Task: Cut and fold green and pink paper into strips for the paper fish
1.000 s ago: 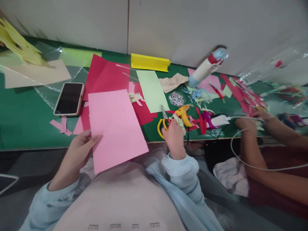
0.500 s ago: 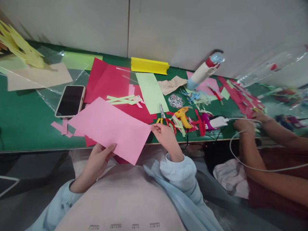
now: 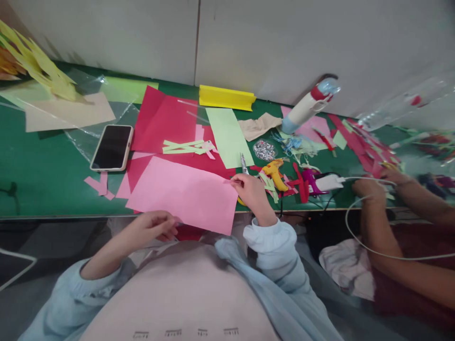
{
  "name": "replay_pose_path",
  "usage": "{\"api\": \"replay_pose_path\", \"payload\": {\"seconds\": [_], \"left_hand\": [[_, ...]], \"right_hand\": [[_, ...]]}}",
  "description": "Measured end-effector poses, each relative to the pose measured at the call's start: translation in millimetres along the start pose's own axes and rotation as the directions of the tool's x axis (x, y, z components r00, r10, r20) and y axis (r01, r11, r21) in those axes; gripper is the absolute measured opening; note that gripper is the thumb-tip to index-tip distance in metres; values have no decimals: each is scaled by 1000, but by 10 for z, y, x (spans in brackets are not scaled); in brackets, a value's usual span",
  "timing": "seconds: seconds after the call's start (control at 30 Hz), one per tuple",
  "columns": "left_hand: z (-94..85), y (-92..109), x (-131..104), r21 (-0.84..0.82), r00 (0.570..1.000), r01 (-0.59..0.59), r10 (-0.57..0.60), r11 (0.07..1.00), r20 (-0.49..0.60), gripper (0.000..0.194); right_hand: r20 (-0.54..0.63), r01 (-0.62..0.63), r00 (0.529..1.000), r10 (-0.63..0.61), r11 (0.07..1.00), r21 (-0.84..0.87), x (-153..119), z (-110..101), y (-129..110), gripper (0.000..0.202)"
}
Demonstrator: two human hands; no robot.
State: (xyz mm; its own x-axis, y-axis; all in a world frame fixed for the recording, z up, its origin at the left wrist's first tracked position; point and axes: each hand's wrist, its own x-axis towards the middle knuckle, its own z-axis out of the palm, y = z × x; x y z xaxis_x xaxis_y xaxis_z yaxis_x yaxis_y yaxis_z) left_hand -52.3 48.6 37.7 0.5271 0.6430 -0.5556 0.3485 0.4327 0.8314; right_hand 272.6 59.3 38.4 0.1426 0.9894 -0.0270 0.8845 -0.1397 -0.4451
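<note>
A sheet of pink paper (image 3: 185, 194) lies slanted over red paper (image 3: 170, 116) at the table's front edge, its lower part over my lap. My right hand (image 3: 252, 194) pinches its upper right corner between thumb and fingers. With fingers curled together, my left hand (image 3: 156, 227) is at the sheet's lower edge, the fingertips pinched there. Scissors (image 3: 243, 163) lie partly hidden behind my right hand. Beyond the sheet are narrow light green paper strips (image 3: 183, 147) and a light green sheet (image 3: 229, 137).
A phone (image 3: 112, 148) lies left of the sheet. To the right are a yellow glue gun (image 3: 275, 175), a purple glue gun (image 3: 313, 182), a container of beads (image 3: 265, 150) and a bottle (image 3: 307, 106). A co-worker's hands (image 3: 369, 189) work at the far right, near a white cable.
The pink sheet has turned to lie more level and shifted right. My left hand's thumb has come off its face to the lower edge. The right hand keeps its pinch.
</note>
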Motion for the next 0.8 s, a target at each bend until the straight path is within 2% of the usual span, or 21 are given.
{"api": "replay_pose_path", "payload": {"seconds": [0.07, 0.1, 0.17, 0.2, 0.23, 0.3, 0.37, 0.43, 0.5, 0.63, 0.8], "left_hand": [[-140, 58, 55, 164, 982, -129, 149, 978, -120, 31], [-207, 95, 98, 277, 953, -173, 232, 945, -197, 31], [-330, 175, 210, 561, 873, -181, 395, 808, -287, 33], [-385, 213, 275, 684, 813, -160, 488, 712, -318, 34], [-435, 243, 342, 776, 757, -141, 572, 615, -316, 35], [-520, 277, 468, 890, 706, -144, 675, 433, -214, 41], [-582, 267, 565, 946, 695, -127, 707, 297, -129, 44], [-624, 229, 627, 972, 695, -86, 712, 221, -100, 46], [-652, 185, 661, 981, 690, -64, 718, 182, -88, 47], [-679, 139, 681, 983, 664, -77, 744, 168, -75, 46], [-657, 156, 635, 997, 634, -48, 773, 53, -11, 40]], "right_hand": [[-2, 74, 997, -74, 997, -16, 29, -4, 5, 13], [2, 112, 994, -112, 994, -18, 44, -3, 5, 13], [6, 183, 983, -183, 983, -16, 74, 8, -2, 13], [7, 214, 977, -214, 977, -12, 89, 16, -8, 14], [5, 245, 969, -245, 969, -8, 103, 24, -14, 14], [-5, 298, 954, -298, 954, -6, 127, 41, -26, 15], [-18, 326, 945, -326, 945, -18, 147, 53, -30, 16], [-31, 333, 942, -334, 942, -38, 163, 62, -23, 17], [-32, 337, 940, -339, 940, -53, 178, 64, -10, 17], [20, 325, 945, -326, 937, -131, 192, 22, -24, 18], [126, 298, 954, -270, 877, -377, 136, -132, -313, 22]]}}
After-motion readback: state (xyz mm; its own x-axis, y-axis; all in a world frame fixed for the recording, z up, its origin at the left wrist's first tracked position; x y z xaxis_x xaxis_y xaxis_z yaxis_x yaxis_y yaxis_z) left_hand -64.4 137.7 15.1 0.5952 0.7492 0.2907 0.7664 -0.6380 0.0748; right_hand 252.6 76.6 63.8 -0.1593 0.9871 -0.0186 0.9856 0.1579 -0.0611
